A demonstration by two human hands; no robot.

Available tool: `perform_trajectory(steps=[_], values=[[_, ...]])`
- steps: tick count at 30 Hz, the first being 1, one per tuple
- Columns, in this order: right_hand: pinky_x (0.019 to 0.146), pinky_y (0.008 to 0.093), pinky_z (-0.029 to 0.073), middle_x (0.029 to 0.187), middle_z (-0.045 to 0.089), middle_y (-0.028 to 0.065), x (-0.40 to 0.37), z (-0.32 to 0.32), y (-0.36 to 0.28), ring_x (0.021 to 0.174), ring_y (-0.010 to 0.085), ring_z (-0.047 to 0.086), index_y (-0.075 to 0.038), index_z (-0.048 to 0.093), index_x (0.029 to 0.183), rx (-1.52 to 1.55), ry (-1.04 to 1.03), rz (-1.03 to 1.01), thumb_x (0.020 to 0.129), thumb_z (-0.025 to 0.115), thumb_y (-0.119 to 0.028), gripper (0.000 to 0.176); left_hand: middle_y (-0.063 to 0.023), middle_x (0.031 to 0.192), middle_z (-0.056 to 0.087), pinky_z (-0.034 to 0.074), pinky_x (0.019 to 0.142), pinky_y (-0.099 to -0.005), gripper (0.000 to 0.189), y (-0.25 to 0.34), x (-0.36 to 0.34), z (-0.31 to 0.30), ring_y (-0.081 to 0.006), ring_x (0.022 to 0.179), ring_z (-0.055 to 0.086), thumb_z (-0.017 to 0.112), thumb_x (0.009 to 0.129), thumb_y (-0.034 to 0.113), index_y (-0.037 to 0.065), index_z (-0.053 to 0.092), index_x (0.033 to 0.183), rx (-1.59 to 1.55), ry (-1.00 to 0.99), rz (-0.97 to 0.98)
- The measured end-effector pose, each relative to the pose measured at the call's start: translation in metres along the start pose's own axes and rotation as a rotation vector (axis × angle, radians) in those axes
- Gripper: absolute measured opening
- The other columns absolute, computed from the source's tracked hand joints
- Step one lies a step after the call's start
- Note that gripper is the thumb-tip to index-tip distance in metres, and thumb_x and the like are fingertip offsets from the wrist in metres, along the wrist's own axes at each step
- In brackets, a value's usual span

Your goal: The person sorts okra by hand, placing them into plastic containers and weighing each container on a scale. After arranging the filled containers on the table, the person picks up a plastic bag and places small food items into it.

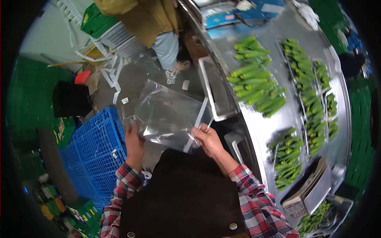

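A clear plastic bag (pixel 168 113) is stretched between my two hands, in front of my dark apron. My left hand (pixel 134 142) is closed on the bag's left edge, its fingertips partly hidden by the film. At the other side, my right hand (pixel 207 139) pinches the bag beside a white strip (pixel 201 113) along its edge. The bag looks flat, with nothing visible inside. On the steel table (pixel 254 131) to my right lie piles of green okra pods (pixel 258 85), and a further row of okra (pixel 305 87) runs beyond them.
A weighing scale (pixel 305 190) stands at the table's near end, by a bag of green pods (pixel 315 218). A blue pallet (pixel 93 146) lies left of me. Ahead, another person's leg (pixel 166 49) stands near stacked crates (pixel 113 33). White strapping (pixel 115 73) litters the floor.
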State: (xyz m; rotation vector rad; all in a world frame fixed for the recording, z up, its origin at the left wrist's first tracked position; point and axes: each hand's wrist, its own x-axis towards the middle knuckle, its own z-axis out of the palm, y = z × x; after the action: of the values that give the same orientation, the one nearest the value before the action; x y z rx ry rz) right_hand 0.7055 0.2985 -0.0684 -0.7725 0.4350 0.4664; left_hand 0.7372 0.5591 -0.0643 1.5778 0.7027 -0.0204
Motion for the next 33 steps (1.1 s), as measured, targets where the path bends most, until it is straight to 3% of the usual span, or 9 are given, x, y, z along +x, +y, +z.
perform_trajectory(steps=[2,3,10,13,15,20,24,26,33], values=[[0.064,0.0202,0.042,0.078,0.06,0.002,0.019,0.015,-0.002,0.073,0.0066,0.054,-0.006,0.054,0.085,-0.116,0.037,-0.054,0.079,0.066,-0.018,0.018,-0.0187,0.128,0.037,0.043,0.082,-0.0309,0.054,0.024,0.0,-0.002,-0.0249,0.101,0.05,0.058,0.081,0.015,-0.001,0.035,0.127,-0.002,0.14,-0.154],[0.06,0.0198,0.041,0.074,0.058,0.0009,0.025,0.025,-0.002,0.068,0.0062,0.053,-0.007,0.053,0.081,-0.185,0.028,-0.085,0.079,0.067,-0.018,0.018,-0.0191,0.124,0.041,0.036,0.093,-0.0351,0.058,0.018,0.003,-0.009,-0.0256,0.109,0.045,0.061,0.08,0.016,-0.003,0.033,0.127,0.103,0.203,0.156],[0.04,0.0208,0.03,0.055,0.044,-0.0041,0.062,0.085,-0.009,0.044,0.0041,0.038,-0.013,0.044,0.067,-0.19,0.127,-0.122,0.084,0.06,-0.03,0.029,-0.0134,0.109,0.054,0.039,0.084,-0.0317,0.038,0.058,-0.01,0.006,-0.0212,0.101,0.049,0.059,0.083,0.02,-0.004,0.049,0.111,0.957,-0.231,0.782],[0.037,0.021,0.023,0.051,0.033,-0.004,0.077,0.088,-0.039,0.039,0.0056,0.028,-0.016,0.036,0.065,0.079,0.111,-0.091,0.089,0.043,-0.049,0.041,-0.0129,0.103,0.057,0.039,0.079,-0.0315,0.031,0.002,0.052,-0.023,-0.0198,0.096,0.05,0.056,0.084,0.019,-0.004,0.052,0.104,0.159,-0.31,-0.067],[0.036,0.0209,0.022,0.052,0.031,-0.0041,0.083,0.099,-0.055,0.039,0.0056,0.026,-0.016,0.037,0.067,0.048,0.223,-0.144,0.089,0.044,-0.047,0.038,-0.0154,0.108,0.054,0.039,0.086,-0.0333,0.035,-0.025,0.085,-0.053,-0.0226,0.101,0.049,0.055,0.085,0.018,-0.005,0.048,0.111,-0.054,0.033,-0.233],[0.036,0.0207,0.021,0.053,0.035,-0.0037,0.101,0.122,-0.054,0.042,0.0051,0.029,-0.009,0.049,0.078,-0.177,0.18,-0.171,0.09,0.047,-0.035,0.028,-0.0154,0.115,0.048,0.037,0.093,-0.0335,0.039,0.039,0.095,-0.066,-0.0238,0.105,0.049,0.052,0.088,0.016,-0.004,0.04,0.119,0.174,0.551,0.508],[0.037,0.0202,0.023,0.059,0.044,-0.0036,0.121,0.144,-0.023,0.043,0.0043,0.032,-0.008,0.054,0.086,-0.234,-0.02,-0.054,0.09,0.05,-0.025,0.019,-0.0077,0.103,0.054,0.047,0.073,-0.026,0.031,0.093,0.059,-0.021,-0.0117,0.084,0.056,0.055,0.086,0.009,0.002,0.045,0.114,-0.039,-0.61,0.13],[0.038,0.0198,0.025,0.061,0.045,-0.0037,0.13,0.157,-0.001,0.045,0.0044,0.036,-0.009,0.053,0.085,-0.306,0.035,-0.107,0.089,0.053,-0.026,0.018,-0.0076,0.093,0.058,0.048,0.066,-0.0239,0.025,0.083,0.046,0.006,-0.0102,0.081,0.056,0.059,0.084,0.012,0.002,0.052,0.106,0.021,-0.607,0.218],[0.034,0.0207,0.024,0.051,0.039,-0.0048,0.152,0.154,-0.001,0.039,0.004,0.033,-0.013,0.048,0.076,-0.367,0.24,-0.214,0.091,0.05,-0.025,0.019,-0.009,0.088,0.06,0.051,0.067,-0.0291,0.014,0.03,0.085,-0.016,-0.0161,0.078,0.059,0.05,0.087,0.011,0.001,0.052,0.097,-0.624,-0.343,-0.26]])
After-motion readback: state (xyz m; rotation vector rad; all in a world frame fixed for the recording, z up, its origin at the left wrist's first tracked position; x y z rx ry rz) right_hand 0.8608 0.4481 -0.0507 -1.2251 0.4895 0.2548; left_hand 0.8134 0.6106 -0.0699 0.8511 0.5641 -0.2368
